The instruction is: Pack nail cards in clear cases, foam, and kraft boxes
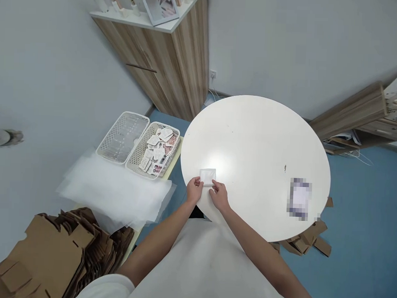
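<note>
A small white rectangular packet (207, 176) lies at the near left edge of the round white table (251, 138). Its left side is pinched by my left hand (194, 190), whose thumb and fingers meet at the lower left corner. My right hand (220, 196) touches the packet's lower right corner with its fingertips, the thumb a little apart below. What the packet contains cannot be made out.
Left of the table are a basket of printed cards (157, 149), a basket of clear plastic pieces (123, 137), translucent sheets (115, 189) and stacked flat cardboard (48, 252). A blurred item (300, 198) lies on the table's right; more cardboard (307, 239) is below.
</note>
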Action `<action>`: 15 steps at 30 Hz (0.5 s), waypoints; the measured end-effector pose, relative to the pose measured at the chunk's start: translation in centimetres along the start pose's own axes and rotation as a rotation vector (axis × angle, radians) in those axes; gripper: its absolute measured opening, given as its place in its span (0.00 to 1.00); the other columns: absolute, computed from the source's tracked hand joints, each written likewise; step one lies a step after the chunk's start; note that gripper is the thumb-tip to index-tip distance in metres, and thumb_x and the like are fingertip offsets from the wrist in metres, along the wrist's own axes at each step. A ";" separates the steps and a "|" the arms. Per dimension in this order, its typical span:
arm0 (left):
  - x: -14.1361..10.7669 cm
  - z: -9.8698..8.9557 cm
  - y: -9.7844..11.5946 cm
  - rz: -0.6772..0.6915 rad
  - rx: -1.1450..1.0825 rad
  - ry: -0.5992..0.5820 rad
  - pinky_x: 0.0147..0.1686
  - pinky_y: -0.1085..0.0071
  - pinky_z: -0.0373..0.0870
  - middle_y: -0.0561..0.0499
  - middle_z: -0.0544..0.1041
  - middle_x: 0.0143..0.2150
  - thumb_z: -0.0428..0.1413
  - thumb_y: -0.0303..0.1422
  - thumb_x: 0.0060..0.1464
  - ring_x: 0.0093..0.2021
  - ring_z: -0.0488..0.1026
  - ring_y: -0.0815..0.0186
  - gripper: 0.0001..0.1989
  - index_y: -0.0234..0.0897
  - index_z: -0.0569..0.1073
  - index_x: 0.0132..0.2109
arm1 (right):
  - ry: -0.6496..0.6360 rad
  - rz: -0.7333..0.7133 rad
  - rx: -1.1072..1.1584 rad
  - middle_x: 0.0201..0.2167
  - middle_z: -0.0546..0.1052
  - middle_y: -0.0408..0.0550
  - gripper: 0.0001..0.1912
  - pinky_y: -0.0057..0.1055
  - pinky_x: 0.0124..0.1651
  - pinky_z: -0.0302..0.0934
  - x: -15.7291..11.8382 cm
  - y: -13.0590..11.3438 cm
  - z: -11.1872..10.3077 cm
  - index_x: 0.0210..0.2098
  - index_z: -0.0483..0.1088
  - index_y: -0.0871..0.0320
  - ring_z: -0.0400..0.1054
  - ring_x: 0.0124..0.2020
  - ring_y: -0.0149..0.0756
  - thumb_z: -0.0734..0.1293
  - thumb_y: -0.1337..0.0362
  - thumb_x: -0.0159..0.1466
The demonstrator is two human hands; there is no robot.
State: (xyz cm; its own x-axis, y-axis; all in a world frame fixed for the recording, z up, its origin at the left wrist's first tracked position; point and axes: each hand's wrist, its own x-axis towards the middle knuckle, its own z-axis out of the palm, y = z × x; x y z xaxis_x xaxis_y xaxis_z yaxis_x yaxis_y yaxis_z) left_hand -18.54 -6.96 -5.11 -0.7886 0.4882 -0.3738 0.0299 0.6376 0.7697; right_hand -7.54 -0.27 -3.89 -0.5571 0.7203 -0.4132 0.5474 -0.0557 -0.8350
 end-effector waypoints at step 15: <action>12.1 -6.0 0.5 0.181 -0.177 0.078 0.41 0.69 0.70 0.45 0.70 0.42 0.51 0.29 0.50 0.43 0.69 0.65 0.12 0.35 0.70 0.43 | 0.089 0.022 0.101 0.49 0.57 0.51 0.27 0.34 0.53 0.58 8.4 -7.1 9.0 0.53 0.58 0.53 0.62 0.48 0.34 0.61 0.67 0.53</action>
State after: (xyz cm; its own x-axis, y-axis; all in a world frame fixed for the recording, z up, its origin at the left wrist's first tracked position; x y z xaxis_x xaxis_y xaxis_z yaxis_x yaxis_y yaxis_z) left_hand -31.70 -4.33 -6.16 -0.8255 0.5331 -0.1856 0.0729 0.4268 0.9014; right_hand -21.73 -0.09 -4.72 -0.4857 0.7761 -0.4021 0.4905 -0.1388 -0.8603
